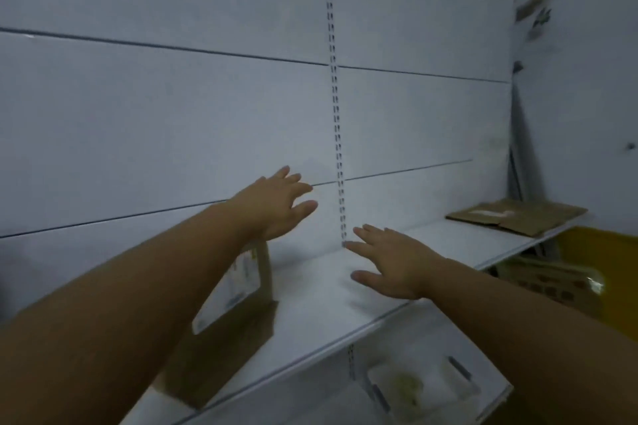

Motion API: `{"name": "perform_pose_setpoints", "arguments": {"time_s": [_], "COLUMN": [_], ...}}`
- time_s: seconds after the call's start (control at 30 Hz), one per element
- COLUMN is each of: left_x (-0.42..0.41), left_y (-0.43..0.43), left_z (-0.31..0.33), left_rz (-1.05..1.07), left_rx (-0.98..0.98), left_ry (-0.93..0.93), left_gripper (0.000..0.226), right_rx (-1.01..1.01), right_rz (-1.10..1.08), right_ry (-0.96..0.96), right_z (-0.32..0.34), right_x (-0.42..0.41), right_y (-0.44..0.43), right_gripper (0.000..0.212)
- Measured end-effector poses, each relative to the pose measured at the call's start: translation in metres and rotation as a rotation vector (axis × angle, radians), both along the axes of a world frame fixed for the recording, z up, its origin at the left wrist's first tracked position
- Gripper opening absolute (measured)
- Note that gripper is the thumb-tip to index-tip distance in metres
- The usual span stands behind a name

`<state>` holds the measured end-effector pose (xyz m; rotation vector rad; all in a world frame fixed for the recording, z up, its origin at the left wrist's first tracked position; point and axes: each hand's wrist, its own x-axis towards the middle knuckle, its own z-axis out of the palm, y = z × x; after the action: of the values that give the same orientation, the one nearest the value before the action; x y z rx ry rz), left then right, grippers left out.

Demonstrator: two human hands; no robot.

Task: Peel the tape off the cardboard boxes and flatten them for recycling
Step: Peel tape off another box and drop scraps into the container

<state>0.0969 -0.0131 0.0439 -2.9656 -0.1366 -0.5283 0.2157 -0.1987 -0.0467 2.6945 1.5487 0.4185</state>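
1. Nearest, a brown cardboard box with a white label (241,286) stands on the white shelf (310,297), just below the left hand (276,207), apparently unflattened.
2. Both that hand and the right hand (393,262) hover spread-fingered, holding nothing; the left is nearer the box.
3. Far right, flattened brown cardboard (518,216) lies on the shelf.

Dim bluish light, white panelled back wall (172,114), slotted metal upright (336,114), white shelf (310,304)
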Motion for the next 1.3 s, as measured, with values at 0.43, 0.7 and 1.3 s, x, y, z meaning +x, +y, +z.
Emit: {"name": "perform_pose_setpoints", "arguments": {"time_s": [0.43, 0.7, 1.3], "left_x": [-0.130, -0.132, -0.128], "left_y": [0.128, 0.135, 0.149], "left_z": [-0.034, -0.045, -0.052], "left_rz": [0.622, 0.586, 0.554], "left_rx": [-0.469, -0.825, -0.677], "left_ry": [0.125, -0.134, -0.550], "left_gripper": [0.067, 0.070, 0.038], "right_rx": [0.226, 0.057, 0.228], "right_rz": [0.431, 0.522, 0.671], "right_ry": [0.005, 0.166, -0.096], "right_z": [0.045, 0.026, 0.028], "right_x": [-0.058, -0.053, -0.037], "right_y": [0.157, 0.206, 0.216], "right_gripper": [0.046, 0.051, 0.091]}}
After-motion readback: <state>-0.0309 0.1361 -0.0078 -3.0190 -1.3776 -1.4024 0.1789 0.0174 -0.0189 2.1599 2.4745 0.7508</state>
